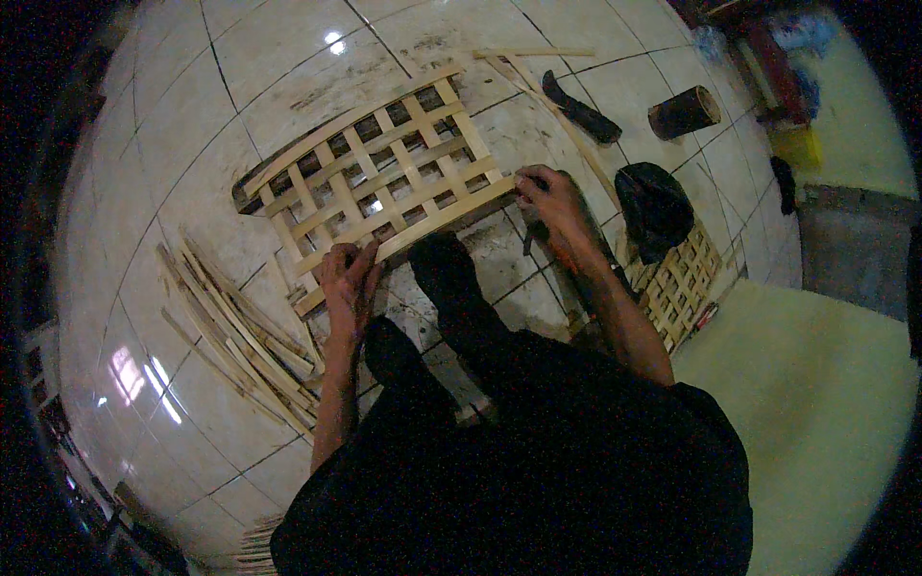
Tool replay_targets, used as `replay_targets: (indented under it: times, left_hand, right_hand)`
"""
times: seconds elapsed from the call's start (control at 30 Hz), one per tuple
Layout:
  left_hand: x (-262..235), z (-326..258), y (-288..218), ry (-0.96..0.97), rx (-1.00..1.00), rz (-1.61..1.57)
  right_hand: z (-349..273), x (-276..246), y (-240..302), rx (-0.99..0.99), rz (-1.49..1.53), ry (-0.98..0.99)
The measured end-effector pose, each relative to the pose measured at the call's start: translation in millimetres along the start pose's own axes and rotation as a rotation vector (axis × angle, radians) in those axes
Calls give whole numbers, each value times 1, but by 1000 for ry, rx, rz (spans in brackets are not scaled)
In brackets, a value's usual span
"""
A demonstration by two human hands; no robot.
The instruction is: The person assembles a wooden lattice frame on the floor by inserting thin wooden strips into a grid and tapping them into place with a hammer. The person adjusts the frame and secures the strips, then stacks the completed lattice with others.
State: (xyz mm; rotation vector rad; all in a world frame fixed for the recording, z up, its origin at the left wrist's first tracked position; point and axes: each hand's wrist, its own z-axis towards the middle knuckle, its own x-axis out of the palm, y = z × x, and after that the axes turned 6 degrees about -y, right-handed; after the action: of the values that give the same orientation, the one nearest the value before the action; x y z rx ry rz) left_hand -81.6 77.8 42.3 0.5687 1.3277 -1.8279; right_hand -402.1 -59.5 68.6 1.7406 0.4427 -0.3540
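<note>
Pinching a woven lattice (405, 158) along its near edge, the left hand (349, 278) holds one end, the right hand (549, 200) the other; loose strips (235, 331) lie leftward.

pale tan criss-cross lattice (404, 158)

No text, labels, numbers or signs readable.
</note>
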Motion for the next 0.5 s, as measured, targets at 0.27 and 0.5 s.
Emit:
replay_targets:
  times: [0.27,0.5]
  left_hand:
    - [-6,5,-10,34,-35,-70]
    - [8,-4,4,-69,70,30]
  right_hand:
    - [0,2,-4,-72,-197,-85]
    - [5,-3,-22,33,23,10]
